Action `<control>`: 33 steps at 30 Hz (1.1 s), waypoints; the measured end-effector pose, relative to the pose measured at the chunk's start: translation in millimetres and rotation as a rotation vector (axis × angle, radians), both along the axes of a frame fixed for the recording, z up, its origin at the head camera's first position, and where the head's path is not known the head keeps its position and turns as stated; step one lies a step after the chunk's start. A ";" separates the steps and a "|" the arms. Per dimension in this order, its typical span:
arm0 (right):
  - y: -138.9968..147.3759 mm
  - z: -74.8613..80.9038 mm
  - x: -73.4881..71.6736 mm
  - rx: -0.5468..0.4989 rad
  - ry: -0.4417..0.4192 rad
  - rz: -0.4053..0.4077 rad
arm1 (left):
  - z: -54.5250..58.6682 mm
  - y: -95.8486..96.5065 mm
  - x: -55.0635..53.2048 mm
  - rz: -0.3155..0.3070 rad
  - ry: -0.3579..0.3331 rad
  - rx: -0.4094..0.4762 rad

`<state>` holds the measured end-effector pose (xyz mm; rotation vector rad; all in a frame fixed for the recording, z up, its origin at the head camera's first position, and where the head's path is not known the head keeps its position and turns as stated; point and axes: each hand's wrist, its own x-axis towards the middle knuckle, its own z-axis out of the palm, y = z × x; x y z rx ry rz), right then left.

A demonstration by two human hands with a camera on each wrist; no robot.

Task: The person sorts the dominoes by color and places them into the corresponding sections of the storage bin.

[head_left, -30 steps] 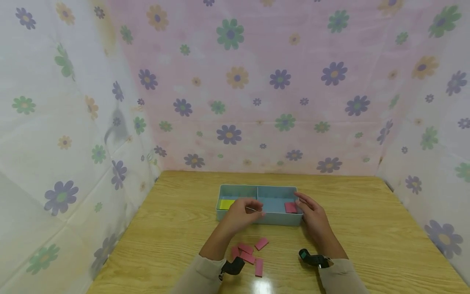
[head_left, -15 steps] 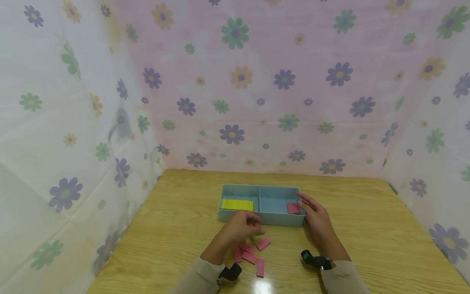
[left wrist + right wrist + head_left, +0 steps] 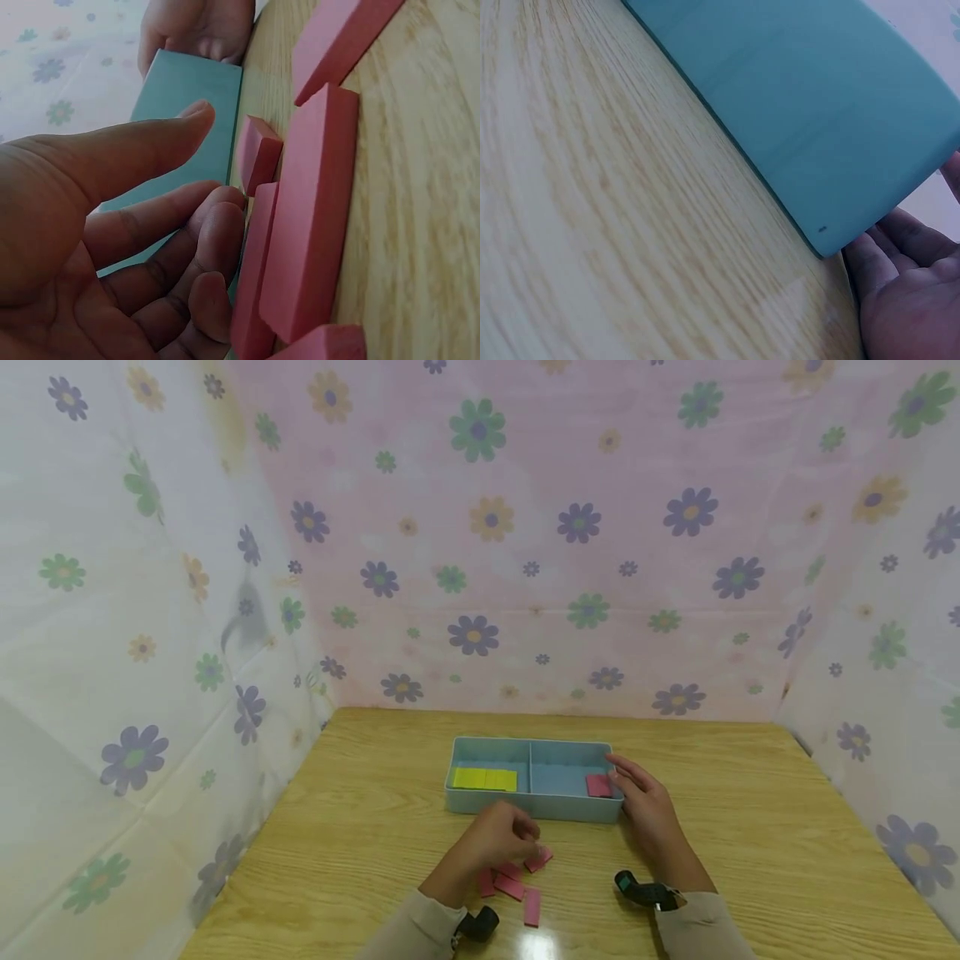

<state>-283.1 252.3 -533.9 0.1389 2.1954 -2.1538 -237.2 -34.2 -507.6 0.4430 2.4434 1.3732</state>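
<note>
Pink blocks (image 3: 510, 887) before the box (image 3: 573, 808).
I judged them light, stiff, best side-pinched; my left hand (image 3: 499, 838), thumb spread, held nothing.

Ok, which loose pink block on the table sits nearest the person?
The pink block lowest in the head view, lying lengthwise toward the person; the other loose blocks lie farther up, closer to the blue box.

Dim, soft light leaves a white glare on the tabletop (image 3: 345, 835).
</note>
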 end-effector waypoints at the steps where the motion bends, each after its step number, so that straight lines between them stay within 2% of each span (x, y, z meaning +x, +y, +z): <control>1: 0.2 -0.3 0.1 0.002 0.002 0.001 | -0.4 0.5 0.1 -0.002 0.005 -0.004; 9: -0.4 -0.6 0.9 0.028 0.014 0.006 | 2.3 5.4 5.1 -0.006 -0.009 -0.006; 17: 0.0 -1.1 1.4 0.029 0.018 0.003 | 1.9 10.6 7.1 0.026 0.022 -0.086; 28: -0.3 1.4 1.7 0.028 -0.002 0.002 | 0.0 11.3 5.6 0.021 0.119 -0.154; 33: -0.5 1.1 2.7 0.031 0.012 0.003 | 0.9 11.0 5.7 0.017 0.122 -0.166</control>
